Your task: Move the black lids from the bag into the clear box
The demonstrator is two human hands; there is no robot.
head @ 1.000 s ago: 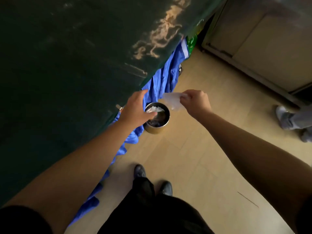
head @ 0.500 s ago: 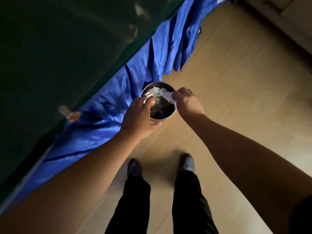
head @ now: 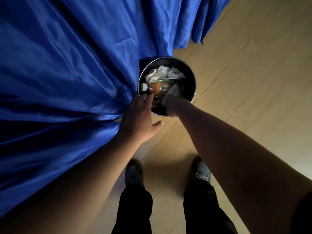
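- The blue cloth filling the left and upper frame looks like satin: glossy, smooth, with soft folds catching light.
- The round bin at centre has a shiny metal rim and a dark inner wall.
- Inside it, crumpled white tissue looks matt and papery; a bottle looks like clear glossy plastic with a white cap.
- The floor at right looks like pale wood planks with a smooth, low-sheen finish.
- The trousers at the bottom are matt black cloth.
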